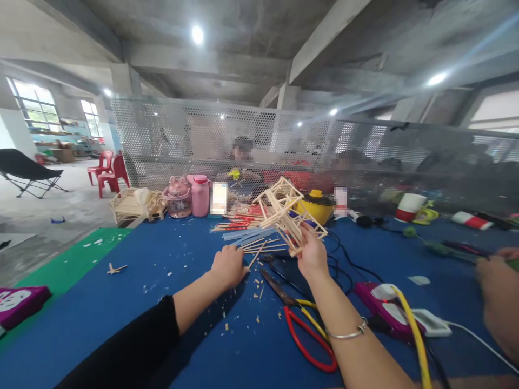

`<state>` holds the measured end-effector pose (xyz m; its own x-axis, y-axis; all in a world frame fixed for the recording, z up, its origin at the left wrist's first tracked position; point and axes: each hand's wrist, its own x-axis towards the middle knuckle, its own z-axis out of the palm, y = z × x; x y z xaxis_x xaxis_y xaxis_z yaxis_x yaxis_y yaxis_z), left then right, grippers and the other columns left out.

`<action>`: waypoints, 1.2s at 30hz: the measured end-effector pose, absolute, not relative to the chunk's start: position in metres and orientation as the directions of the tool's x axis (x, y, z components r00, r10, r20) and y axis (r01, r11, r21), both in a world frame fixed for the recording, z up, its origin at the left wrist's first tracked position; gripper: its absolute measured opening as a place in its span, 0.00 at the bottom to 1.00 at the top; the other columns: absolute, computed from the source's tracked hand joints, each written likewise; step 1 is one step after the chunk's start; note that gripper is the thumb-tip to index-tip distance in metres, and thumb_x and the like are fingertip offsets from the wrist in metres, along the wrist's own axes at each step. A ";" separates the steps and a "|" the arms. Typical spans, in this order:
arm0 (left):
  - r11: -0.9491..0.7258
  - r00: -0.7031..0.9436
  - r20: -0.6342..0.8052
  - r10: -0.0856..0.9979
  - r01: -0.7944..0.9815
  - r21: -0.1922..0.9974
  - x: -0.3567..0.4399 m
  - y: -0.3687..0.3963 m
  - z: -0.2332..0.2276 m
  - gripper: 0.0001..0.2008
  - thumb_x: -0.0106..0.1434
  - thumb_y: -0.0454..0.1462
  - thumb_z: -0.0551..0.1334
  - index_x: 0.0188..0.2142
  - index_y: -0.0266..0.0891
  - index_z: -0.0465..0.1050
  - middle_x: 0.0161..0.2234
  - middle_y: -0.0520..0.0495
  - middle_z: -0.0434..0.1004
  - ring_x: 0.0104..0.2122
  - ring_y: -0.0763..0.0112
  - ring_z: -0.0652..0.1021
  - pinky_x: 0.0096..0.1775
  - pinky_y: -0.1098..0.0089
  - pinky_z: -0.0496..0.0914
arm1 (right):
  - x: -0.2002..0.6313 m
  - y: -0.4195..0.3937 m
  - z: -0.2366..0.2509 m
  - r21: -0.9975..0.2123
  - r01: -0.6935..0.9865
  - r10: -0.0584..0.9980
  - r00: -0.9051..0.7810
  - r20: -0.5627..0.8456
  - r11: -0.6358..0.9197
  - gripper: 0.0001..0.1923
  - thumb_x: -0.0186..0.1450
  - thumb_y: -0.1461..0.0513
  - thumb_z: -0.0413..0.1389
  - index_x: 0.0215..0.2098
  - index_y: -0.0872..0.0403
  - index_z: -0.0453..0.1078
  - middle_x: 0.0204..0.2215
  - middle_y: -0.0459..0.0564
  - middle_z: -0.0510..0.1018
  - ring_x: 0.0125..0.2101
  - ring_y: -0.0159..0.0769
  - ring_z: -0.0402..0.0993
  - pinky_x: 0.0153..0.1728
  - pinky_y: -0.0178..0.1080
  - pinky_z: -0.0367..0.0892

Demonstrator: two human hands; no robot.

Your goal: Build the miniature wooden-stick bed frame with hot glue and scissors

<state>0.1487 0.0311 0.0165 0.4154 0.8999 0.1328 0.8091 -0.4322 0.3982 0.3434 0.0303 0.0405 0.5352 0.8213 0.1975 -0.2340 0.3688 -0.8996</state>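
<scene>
My right hand (313,254) grips a small frame model (279,202) built of thin wooden sticks and holds it tilted above the blue table (162,313). My left hand (229,266) is closed low over the table, with a short wooden stick (256,256) slanting up from its fingertips. Just behind that hand lie several loose wooden sticks (270,249) and some clear glue sticks (247,235). Between my forearms rests a large pair of scissors (310,335) with one red and one yellow handle, blades pointing away from me.
Wood scraps litter the table. A pink bottle (200,197), a pink jar (179,199), another stick model (135,206) and a yellow pot (316,208) stand before a perforated metal screen (162,135). Purple power strips (377,308) with cables lie right. A co-worker's hand (497,292) is far right.
</scene>
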 end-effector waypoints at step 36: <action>-0.103 -0.117 0.106 0.987 0.026 0.994 0.055 0.052 0.001 0.27 0.63 0.50 0.53 0.55 0.36 0.62 0.45 0.37 0.77 0.35 0.61 0.80 0.36 0.64 0.72 | 0.301 -0.050 0.038 -0.515 0.834 0.938 -0.011 0.345 0.199 0.46 0.57 0.49 0.54 0.67 0.57 0.43 0.65 0.59 0.49 0.64 0.50 0.46 0.60 0.52 0.52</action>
<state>0.0552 0.0522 0.0011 -0.1171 0.9875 0.1057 0.0262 -0.1033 0.9943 0.3011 -0.0502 0.0375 -0.0110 0.9384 0.3454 0.8338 0.1992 -0.5148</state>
